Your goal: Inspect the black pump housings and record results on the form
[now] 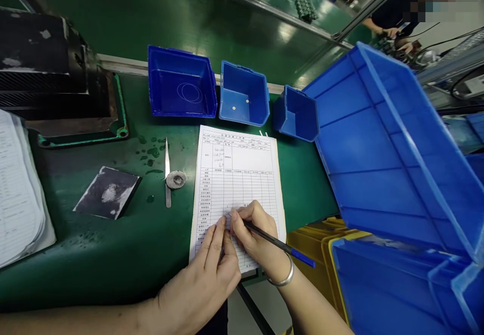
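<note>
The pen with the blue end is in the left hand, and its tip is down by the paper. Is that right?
Not quite: the head view shows the pen in the right hand, not the left hand. It does have a blue end, and its tip is down by the paper.

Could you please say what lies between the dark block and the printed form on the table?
Between the block and the form lie a pointed metal tool, a round grey piece and wet-looking spots, in the head view.
</note>
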`<state>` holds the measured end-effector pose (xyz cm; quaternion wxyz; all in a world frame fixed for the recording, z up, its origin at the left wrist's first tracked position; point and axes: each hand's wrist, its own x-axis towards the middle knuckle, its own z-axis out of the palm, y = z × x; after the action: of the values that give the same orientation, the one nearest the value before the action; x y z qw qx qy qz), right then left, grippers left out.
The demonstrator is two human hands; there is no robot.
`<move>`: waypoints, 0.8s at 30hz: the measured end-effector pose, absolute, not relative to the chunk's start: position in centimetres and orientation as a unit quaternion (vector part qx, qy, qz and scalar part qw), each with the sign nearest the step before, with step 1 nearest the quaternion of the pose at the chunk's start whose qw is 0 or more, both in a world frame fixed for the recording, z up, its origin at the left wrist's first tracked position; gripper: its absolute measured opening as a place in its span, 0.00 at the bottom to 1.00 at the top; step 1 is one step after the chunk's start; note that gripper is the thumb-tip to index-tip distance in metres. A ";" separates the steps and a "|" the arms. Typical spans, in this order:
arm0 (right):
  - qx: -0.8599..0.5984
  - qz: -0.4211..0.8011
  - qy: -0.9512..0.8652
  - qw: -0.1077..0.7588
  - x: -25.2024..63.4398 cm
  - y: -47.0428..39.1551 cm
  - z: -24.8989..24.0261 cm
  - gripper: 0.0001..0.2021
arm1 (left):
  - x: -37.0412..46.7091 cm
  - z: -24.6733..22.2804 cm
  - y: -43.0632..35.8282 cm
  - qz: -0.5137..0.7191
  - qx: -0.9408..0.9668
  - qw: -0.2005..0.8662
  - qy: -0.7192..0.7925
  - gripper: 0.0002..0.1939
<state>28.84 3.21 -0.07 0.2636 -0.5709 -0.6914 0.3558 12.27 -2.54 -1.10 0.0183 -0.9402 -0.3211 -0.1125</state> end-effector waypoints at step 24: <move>-0.563 0.391 -0.675 0.272 28.7 2.5 0.3 0.12 | 12.2 -1.0 -2.8 -0.108 -0.940 0.022 -0.323 0.26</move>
<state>28.66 2.46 0.30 0.2717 -0.5632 -0.6754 0.3910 12.16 -2.84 -0.98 0.0219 -0.9401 -0.3226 -0.1080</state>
